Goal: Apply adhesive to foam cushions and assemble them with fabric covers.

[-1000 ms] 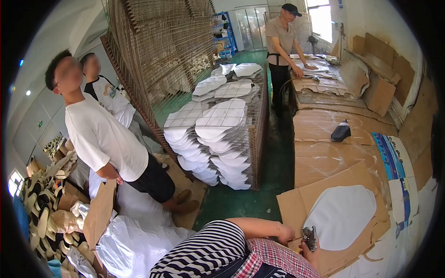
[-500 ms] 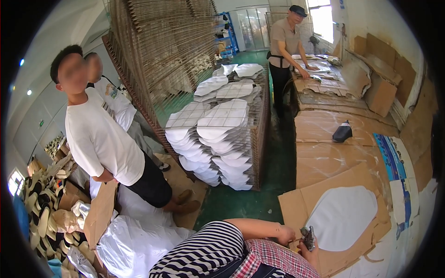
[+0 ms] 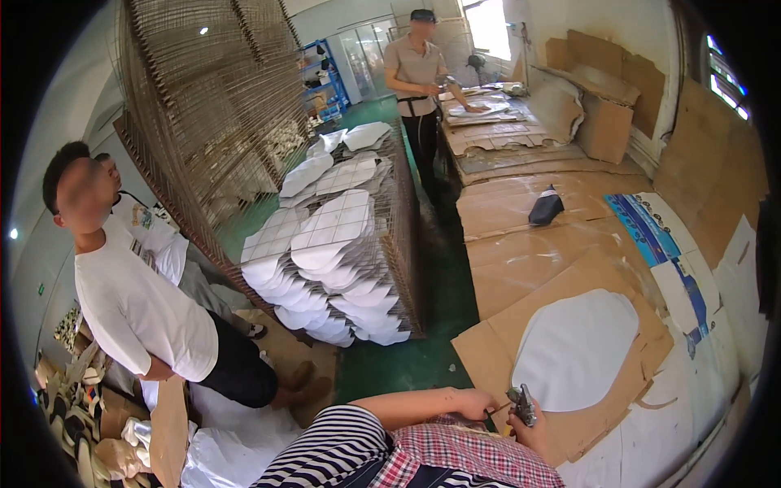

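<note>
A metal spray gun [image 3: 525, 407] is in my right hand [image 3: 533, 433], its fingers wrapped round the grip close to my body. Just left of it, my left hand [image 3: 476, 403] is closed, with a small dark part showing beneath its fingers; I cannot make out what it holds. Beyond the gun, a white rounded sheet [image 3: 576, 350] lies flat on a brown cardboard piece [image 3: 480, 346]. Neither hand touches the sheet.
A wire rack [image 3: 399, 276] filled with white sheets stands ahead left. A dark pointed object [image 3: 546, 206] sits on the cardboard-covered bench [image 3: 508, 272]. One person [image 3: 419, 69] works at its far end; two people stand left, near a heap of shoe-like pieces [image 3: 69, 415].
My view has turned right, so the scene sits further left. My hands stay close together near the gun. The far person has straightened and now holds up a small tool.
</note>
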A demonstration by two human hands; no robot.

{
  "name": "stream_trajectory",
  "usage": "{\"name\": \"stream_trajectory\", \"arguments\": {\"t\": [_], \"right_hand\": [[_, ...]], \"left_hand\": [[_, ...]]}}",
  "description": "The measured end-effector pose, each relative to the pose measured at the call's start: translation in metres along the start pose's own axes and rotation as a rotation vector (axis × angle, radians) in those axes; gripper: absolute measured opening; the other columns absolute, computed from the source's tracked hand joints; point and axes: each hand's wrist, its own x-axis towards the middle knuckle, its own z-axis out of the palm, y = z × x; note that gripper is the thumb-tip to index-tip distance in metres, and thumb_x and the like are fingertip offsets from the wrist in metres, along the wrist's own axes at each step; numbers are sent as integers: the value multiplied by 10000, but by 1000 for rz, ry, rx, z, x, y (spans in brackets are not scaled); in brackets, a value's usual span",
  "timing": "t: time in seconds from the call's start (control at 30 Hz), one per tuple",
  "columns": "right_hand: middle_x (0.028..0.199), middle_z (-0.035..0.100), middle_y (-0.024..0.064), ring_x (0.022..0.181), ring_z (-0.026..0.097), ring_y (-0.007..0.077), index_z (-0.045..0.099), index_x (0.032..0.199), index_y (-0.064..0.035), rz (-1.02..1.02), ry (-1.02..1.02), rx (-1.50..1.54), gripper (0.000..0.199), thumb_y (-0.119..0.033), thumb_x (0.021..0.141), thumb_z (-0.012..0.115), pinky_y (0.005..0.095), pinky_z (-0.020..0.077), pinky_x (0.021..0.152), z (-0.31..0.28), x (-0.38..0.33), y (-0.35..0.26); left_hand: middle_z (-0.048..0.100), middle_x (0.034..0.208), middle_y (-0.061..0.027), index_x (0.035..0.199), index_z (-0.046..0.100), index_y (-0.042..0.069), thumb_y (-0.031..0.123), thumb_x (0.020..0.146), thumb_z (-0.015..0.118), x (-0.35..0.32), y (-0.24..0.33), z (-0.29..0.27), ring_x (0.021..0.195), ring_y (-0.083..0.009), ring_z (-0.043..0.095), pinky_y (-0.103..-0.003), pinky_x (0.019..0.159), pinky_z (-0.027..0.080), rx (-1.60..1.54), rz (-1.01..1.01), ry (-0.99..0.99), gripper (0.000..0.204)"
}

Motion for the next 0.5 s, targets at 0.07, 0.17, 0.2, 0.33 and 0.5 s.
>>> {"name": "stream_trajectory", "arguments": {"t": [0.07, 0.17, 0.2, 0.33, 0.5], "right_hand": [[869, 597, 47, 696, 566, 116, 443, 1263, -37, 18, 20, -16, 539, -19, 763, 642, 246, 479, 520, -2, 1, 6], [858, 594, 45, 686, 580, 122, 463, 1236, -50, 22, 57, -19, 503, -7, 763, 631, 240, 468, 498, -4, -2, 11], [841, 592, 42, 670, 596, 128, 480, 1212, -61, 7, 73, -10, 475, 7, 764, 621, 237, 458, 477, -4, -3, 12], [845, 591, 40, 692, 594, 126, 473, 1225, -58, -15, 74, 4, 491, 6, 762, 624, 244, 463, 491, -7, -5, 15], [874, 597, 33, 707, 549, 94, 461, 1238, -49, 48, 70, -19, 500, -56, 777, 656, 235, 465, 548, -11, -8, 8]], "left_hand": [[618, 1062, -179, 1128, 589, 53, 159, 769, 572, -2, 0, -6, 992, -329, 578, -399, 838, 460, -48, -2, 35, 375], [626, 1052, -148, 1125, 588, 50, 162, 817, 559, -6, 12, -30, 982, -260, 588, -348, 845, 454, -211, 2, 72, 329], [634, 1032, -124, 1105, 593, 45, 168, 836, 557, -9, 20, -43, 969, -222, 589, -323, 850, 449, -326, 9, 76, 299], [619, 1011, -113, 1050, 613, 9, 97, 873, 522, -45, 83, -103, 980, -225, 579, -331, 878, 437, -903, 269, 260, 218], [603, 946, -159, 1028, 593, 9, 296, 922, 497, -120, 179, -213, 894, -355, 584, -493, 786, 421, -993, 1299, 59, 321]]}}
